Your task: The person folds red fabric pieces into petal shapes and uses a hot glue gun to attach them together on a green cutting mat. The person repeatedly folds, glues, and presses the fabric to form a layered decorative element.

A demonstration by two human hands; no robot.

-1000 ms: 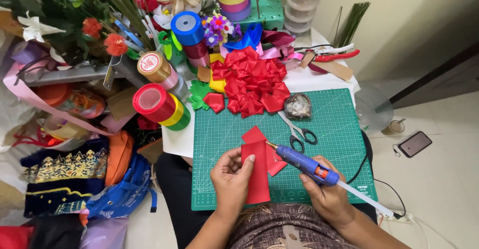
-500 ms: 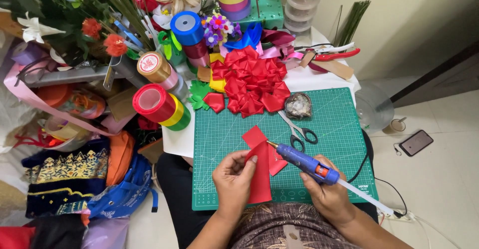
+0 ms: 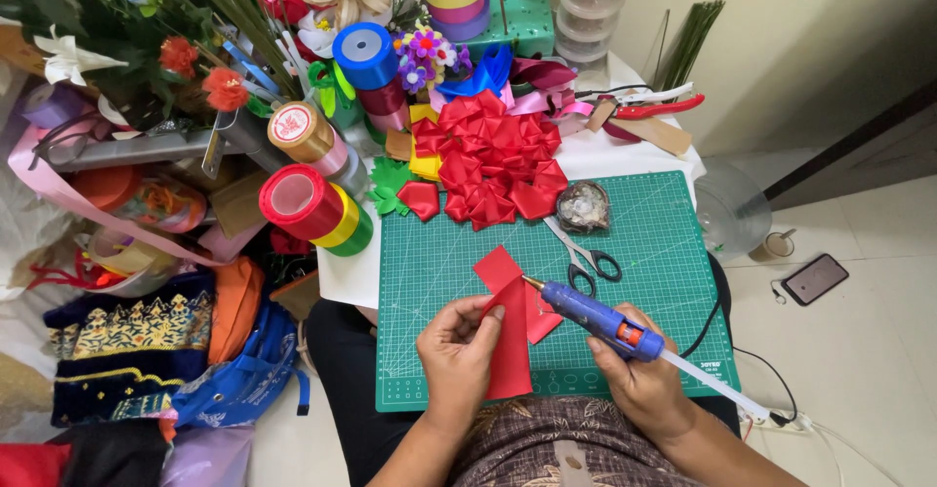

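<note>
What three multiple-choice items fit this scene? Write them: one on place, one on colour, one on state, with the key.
1. Where do the scissors lie?
A. on the green mat
B. on the floor
C. in the left hand

2. What colour is the glue gun body?
A. yellow
B. blue
C. black

3. How is the red ribbon kept?
A. lying free
B. taped down
C. pinched in the left hand

Key: A, they rest on the mat's grid; B, the barrel in the right hand is blue; C, fingers close on its edge.

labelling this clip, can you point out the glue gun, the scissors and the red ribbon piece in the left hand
glue gun (image 3: pixel 593 315), head view, on its blue barrel
scissors (image 3: pixel 584 255), head view, near the pivot
red ribbon piece (image 3: pixel 510 350), head view, on its flat middle
</note>
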